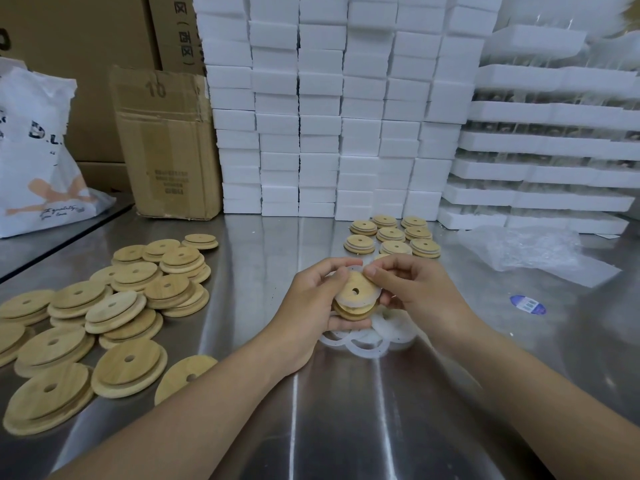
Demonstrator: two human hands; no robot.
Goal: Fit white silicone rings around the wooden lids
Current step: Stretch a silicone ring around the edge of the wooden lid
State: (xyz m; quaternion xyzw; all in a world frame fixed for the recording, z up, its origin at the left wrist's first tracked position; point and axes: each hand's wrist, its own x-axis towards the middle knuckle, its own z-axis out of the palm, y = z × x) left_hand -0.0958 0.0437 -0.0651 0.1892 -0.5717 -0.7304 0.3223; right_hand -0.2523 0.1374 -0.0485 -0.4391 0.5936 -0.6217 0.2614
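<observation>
Well, we're early on, we reckon: our left hand & right hand both pinch a wooden lid at centre w/ a white ring partly on, small done-looking batch at 12 o'clock, big bare pile at 9 o'clock, spare rings at 6 o'clock.

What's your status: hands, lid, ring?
Left hand grips wooden lid. Right hand pinches white silicone ring at its rim, partly on. Loose rings beneath; nothing blocking.

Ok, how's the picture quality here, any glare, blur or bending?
Head view: bright glare streaks on the steel table; wide-angle bending bows the foam stacks; corners soft; the lid and ring in the left hand and right hand are fairly sharp.
</observation>
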